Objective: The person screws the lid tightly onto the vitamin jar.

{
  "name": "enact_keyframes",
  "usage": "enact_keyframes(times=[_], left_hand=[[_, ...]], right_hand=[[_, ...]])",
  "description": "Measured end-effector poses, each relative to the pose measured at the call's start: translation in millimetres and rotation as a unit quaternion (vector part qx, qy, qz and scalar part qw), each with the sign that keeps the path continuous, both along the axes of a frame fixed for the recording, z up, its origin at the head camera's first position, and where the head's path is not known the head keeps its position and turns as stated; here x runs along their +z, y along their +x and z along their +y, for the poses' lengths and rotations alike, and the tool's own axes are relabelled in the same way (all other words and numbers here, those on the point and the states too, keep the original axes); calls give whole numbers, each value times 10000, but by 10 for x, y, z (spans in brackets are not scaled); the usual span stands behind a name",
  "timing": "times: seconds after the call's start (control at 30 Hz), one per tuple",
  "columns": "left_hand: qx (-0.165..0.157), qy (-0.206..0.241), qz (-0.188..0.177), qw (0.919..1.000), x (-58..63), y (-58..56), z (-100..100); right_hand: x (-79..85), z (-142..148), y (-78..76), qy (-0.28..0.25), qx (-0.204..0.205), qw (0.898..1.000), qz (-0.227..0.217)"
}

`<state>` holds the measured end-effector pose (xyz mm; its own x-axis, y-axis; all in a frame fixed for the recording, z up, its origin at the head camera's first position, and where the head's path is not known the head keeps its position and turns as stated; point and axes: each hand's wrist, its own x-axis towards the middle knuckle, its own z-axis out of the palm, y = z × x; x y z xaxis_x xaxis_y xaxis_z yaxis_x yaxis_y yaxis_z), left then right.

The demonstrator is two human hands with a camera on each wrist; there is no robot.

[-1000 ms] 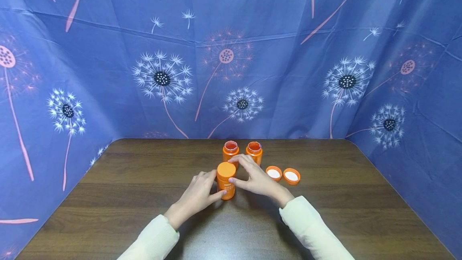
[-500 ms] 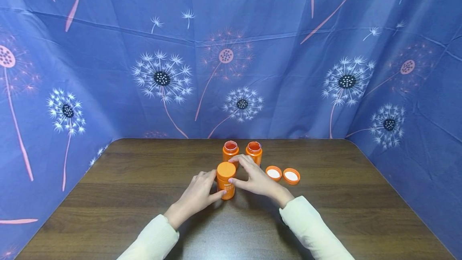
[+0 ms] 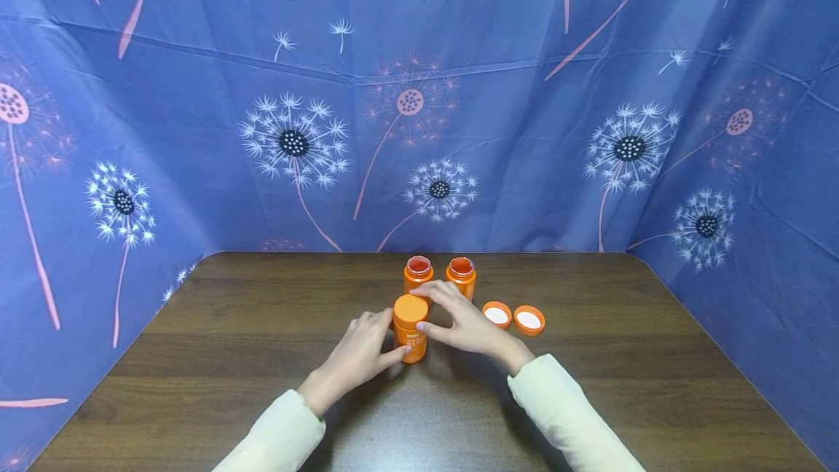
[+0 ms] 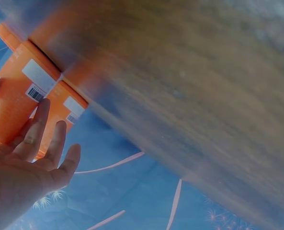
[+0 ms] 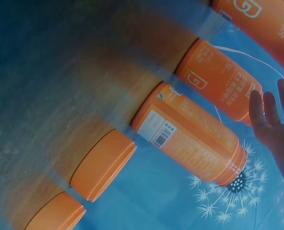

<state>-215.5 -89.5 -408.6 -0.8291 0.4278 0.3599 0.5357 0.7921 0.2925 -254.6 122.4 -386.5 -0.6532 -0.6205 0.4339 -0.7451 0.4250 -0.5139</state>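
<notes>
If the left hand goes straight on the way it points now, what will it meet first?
Most likely the capped jar: the left hand already seems to touch its side, though exact contact is hard to judge.

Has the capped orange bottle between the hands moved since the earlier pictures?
No: in the head view, the capped orange bottle shows no visible shift against the back edge of the table.

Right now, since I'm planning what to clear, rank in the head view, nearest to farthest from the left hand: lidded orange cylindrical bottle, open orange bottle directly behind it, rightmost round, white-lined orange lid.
1. Lidded orange bottle: touching the left hand.
2. Open orange bottle: behind the lidded one.
3. Rightmost orange lid: out to the right.
</notes>
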Motion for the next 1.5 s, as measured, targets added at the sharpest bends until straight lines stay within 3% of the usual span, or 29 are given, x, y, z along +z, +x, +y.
enact_keyframes(times=[0.73, 1.5], left_hand=[[234, 57, 99, 9997, -6, 34, 61], [192, 94, -48, 9998, 7, 25, 48]], right_hand=[[-23, -11, 26, 80, -329, 9994, -52], [8, 21, 63, 261, -257, 9992, -145]])
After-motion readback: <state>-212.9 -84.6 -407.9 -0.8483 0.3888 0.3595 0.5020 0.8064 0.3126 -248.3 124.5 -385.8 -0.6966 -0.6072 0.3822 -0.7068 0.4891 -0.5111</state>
